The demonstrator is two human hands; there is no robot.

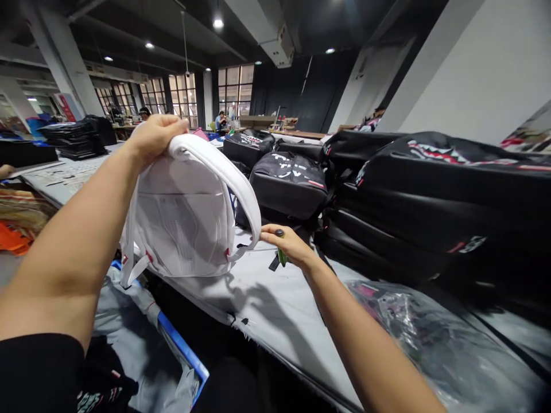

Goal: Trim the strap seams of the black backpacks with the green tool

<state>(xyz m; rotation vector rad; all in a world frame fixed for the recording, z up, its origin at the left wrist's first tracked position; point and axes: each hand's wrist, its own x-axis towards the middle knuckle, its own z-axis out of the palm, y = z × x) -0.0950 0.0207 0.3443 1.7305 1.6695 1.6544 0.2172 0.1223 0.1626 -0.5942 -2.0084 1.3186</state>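
A white backpack (185,229) stands at the table's edge with its padded back panel toward me. My left hand (159,135) is closed round its top, near where the shoulder straps begin. One white shoulder strap (241,186) arches out to the right. Low on that strap, the fingertips of my right hand (288,244) pinch its edge. Tucked in the same hand is a small green tool (281,252) with a black rounded end; its working end is hidden. The backpack's front faces away from me.
Black backpacks (288,183) with printed shark mouths and lettering are piled along the right of the white table (293,321). Clear plastic bags (413,327) lie at front right. Below left is a blue-framed bin (181,344). A black stack (73,137) stands farther back.
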